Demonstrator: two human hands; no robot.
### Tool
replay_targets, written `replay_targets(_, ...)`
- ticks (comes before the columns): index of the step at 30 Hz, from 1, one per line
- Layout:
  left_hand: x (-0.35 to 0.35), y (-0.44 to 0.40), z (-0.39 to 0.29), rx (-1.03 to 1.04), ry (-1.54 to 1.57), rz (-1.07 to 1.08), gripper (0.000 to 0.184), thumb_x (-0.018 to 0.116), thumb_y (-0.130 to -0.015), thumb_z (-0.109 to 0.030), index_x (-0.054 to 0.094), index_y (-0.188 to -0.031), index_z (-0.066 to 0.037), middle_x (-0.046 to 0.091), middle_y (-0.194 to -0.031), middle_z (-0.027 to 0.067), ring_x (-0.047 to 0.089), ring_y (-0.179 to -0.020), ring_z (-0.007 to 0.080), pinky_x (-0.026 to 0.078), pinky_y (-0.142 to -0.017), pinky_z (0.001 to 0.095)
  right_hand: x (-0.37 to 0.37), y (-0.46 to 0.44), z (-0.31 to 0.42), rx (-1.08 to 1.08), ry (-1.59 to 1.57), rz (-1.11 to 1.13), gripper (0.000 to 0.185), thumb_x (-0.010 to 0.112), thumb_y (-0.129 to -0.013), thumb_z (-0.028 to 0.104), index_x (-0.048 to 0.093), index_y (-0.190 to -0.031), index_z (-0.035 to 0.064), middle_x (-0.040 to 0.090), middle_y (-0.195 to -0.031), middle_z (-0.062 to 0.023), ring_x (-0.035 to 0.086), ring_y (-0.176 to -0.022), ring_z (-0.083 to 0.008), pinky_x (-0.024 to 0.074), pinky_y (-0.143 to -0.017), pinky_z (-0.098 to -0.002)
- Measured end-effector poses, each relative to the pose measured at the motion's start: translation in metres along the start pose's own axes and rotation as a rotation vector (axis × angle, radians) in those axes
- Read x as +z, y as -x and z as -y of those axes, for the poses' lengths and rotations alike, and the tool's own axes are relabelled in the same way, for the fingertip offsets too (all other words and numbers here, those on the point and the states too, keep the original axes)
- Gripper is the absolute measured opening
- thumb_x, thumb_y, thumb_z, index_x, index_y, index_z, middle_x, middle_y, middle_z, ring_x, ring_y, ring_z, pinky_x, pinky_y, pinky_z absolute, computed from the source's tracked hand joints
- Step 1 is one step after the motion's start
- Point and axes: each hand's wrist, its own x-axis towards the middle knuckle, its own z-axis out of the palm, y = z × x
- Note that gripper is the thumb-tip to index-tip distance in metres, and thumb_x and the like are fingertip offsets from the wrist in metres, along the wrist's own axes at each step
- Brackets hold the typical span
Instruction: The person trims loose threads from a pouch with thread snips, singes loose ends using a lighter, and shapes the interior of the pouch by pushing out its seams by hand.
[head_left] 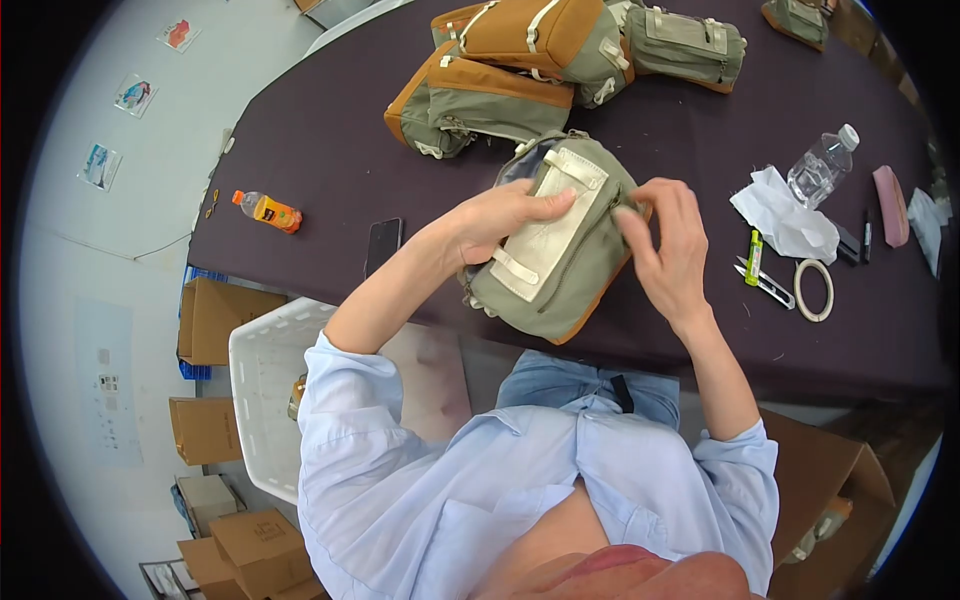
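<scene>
A small olive-green bag with a cream front panel and tan trim rests at the table's near edge, tilted towards me. My left hand grips its left side, with the thumb lying on the cream panel and the fingers partly hidden behind it. A dark zipper curves along the bag's right part. At that zipper's upper end, my right hand has its fingers bent and its thumb drawn in against the bag. Its fingertips are slightly blurred, and what they pinch is hidden.
Several similar bags are piled at the back. A phone and an orange drink bottle lie left. To the right are a water bottle, crumpled paper, thread snips and a tape roll. A white bin stands below.
</scene>
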Motion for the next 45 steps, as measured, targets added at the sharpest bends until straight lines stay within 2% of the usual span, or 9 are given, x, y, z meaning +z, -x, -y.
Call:
replay_targets(3, 0.006, -0.01, 0.001, -0.03, -0.021, -0.033, 0.047, 0.062, -0.099, -0.027, 0.051, -0.135, 0.001, 0.063, -0.125, 0.0134, 0.066, -0.109, 0.0207, 0.057, -0.091, 0.0369, 0.001, 0.006, 0.004, 0.096, -0.074, 0.184, 0.025, 0.072, -0.088, 0.019, 0.054, -0.09, 0.001, 0.061, -0.081, -0.0088, 0.06, -0.066, -0.0264, 0.0494, -0.063, -0.0372)
replay_targets(7, 0.006, -0.026, 0.003, -0.016, -0.024, -0.062, 0.041, 0.057, -0.101, -0.028, 0.053, -0.13, 0.0, 0.065, -0.118, 0.0134, 0.069, -0.1, 0.0208, 0.06, -0.083, 0.0367, 0.001, 0.005, -0.017, 0.434, -0.492, 0.275, 0.024, 0.069, -0.09, 0.017, 0.053, -0.087, -0.0009, 0.062, -0.073, -0.0128, 0.063, -0.065, -0.0304, 0.048, -0.06, -0.0391)
replay_targets(14, 0.009, -0.035, 0.007, -0.026, -0.118, -0.164, 0.04, 0.06, -0.099, -0.028, 0.055, -0.127, 0.001, 0.066, -0.112, 0.013, 0.069, -0.095, 0.0194, 0.06, -0.08, 0.0353, -0.006, 0.027, 0.03, -0.141, 0.092, 0.292, 0.017, 0.063, -0.09, 0.011, 0.051, -0.081, 0.0028, 0.058, -0.069, -0.0158, 0.062, -0.061, -0.0369, 0.0487, -0.054, -0.0462)
replay_targets(25, 0.018, -0.021, -0.006, 0.093, -0.39, 0.004, 0.055, 0.08, -0.082, -0.042, 0.067, -0.11, 0.003, 0.069, -0.098, 0.0127, 0.069, -0.083, 0.0165, 0.057, -0.069, 0.0304, -0.01, 0.02, 0.023, -0.114, -0.158, 0.318, 0.02, 0.063, -0.089, 0.009, 0.051, -0.074, 0.0031, 0.058, -0.064, -0.0131, 0.058, -0.057, -0.0348, 0.0428, -0.051, -0.0433)
replay_targets(28, 0.015, -0.027, -0.011, 0.011, -0.378, 0.029, 0.042, 0.079, -0.084, -0.036, 0.071, -0.105, 0.0, 0.072, -0.091, 0.0092, 0.069, -0.079, 0.0111, 0.055, -0.065, 0.0243, -0.019, 0.022, 0.018, -0.032, -0.2, 0.495, 0.02, 0.061, -0.089, 0.007, 0.051, -0.073, 0.0028, 0.057, -0.061, -0.0129, 0.057, -0.053, -0.0333, 0.0412, -0.049, -0.042)
replay_targets(34, 0.017, -0.043, -0.007, 0.096, -0.341, -0.098, 0.032, 0.074, -0.089, -0.03, 0.072, -0.1, 0.0, 0.073, -0.088, 0.0077, 0.068, -0.069, 0.0097, 0.054, -0.059, 0.0246, -0.013, 0.019, 0.023, -0.02, -0.214, 0.303, 0.021, 0.063, -0.088, 0.009, 0.05, -0.073, 0.0032, 0.055, -0.06, -0.0138, 0.056, -0.051, -0.0306, 0.0412, -0.048, -0.0408)
replay_targets(37, 0.023, -0.058, -0.006, 0.124, -0.291, -0.154, 0.03, 0.073, -0.089, -0.028, 0.072, -0.1, 0.0, 0.073, -0.087, 0.007, 0.067, -0.067, 0.0093, 0.053, -0.058, 0.0247, -0.001, 0.037, 0.065, -0.366, -0.162, 0.424, 0.018, 0.064, -0.085, 0.008, 0.049, -0.077, 0.0039, 0.055, -0.063, -0.0122, 0.058, -0.054, -0.0328, 0.0457, -0.05, -0.0422)
replay_targets(43, 0.033, -0.043, -0.017, 0.136, -0.524, -0.077, 0.035, 0.071, -0.091, -0.036, 0.071, -0.101, -0.002, 0.07, -0.084, 0.0035, 0.064, -0.07, 0.0074, 0.051, -0.06, 0.0253, -0.027, 0.018, 0.062, -0.371, -0.204, 0.305, 0.028, 0.077, -0.081, 0.024, 0.055, -0.076, 0.0072, 0.052, -0.062, -0.0067, 0.056, -0.054, -0.0263, 0.0451, -0.05, -0.038)
replay_targets(45, 0.026, -0.043, -0.013, 0.172, -0.696, -0.076, 0.039, 0.07, -0.091, -0.038, 0.069, -0.102, -0.001, 0.069, -0.084, 0.0028, 0.065, -0.073, 0.0085, 0.051, -0.062, 0.0279, -0.041, 0.005, 0.05, -0.314, -0.066, 0.312, 0.032, 0.081, -0.074, 0.028, 0.058, -0.084, 0.0065, 0.057, -0.081, -0.0082, 0.06, -0.077, -0.0256, 0.047, -0.062, -0.0386)
